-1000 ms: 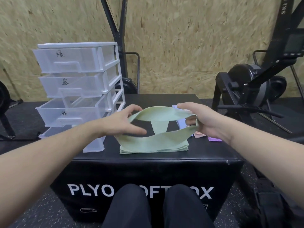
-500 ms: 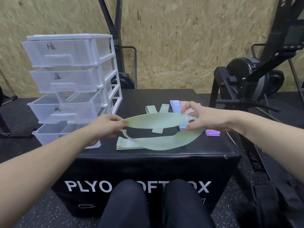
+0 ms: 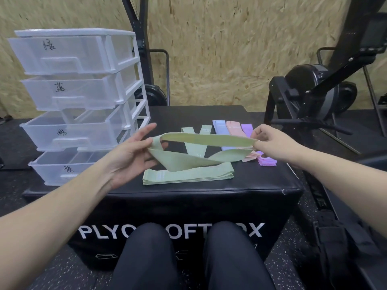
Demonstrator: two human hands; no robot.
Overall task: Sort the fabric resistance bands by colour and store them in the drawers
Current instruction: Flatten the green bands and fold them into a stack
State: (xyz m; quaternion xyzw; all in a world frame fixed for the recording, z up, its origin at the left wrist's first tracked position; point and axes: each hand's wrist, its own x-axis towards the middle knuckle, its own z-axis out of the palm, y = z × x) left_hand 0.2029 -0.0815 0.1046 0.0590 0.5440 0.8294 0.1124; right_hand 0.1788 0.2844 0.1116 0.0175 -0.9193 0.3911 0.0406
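at the upper left of the frame a white drawer unit (image 3: 134, 80) stands on the left part of the black worktop (image 3: 209, 187). it has four clear drawers, each pulled out a little and each with a handwritten label on the front.

just right of the drawers, in the middle of the frame, the left hand (image 3: 132, 152) is turned palm up. its fingers (image 3: 144, 130) are spread and nearly straight, and the left end of a green band (image 3: 188, 160) is looped around the thumb. this band hangs in the air above the worktop, twisted once in the middle, and stretches to the right.

under it, at the centre of the frame, a stack of folded green bands (image 3: 188, 176) lies flat on the worktop. behind the held band two more green bands (image 3: 195, 147) lie in a v shape.

further right lie a blue band (image 3: 219, 127), pink bands (image 3: 235, 128) and purple bands (image 3: 267, 161), just beside each other.

at the right of the frame the right hand (image 3: 272, 143) pinches the right end of the held green band between thumb and curled fingers.

in the upper right a black exercise machine (image 3: 314, 91) stands on the floor, beside the worktop.
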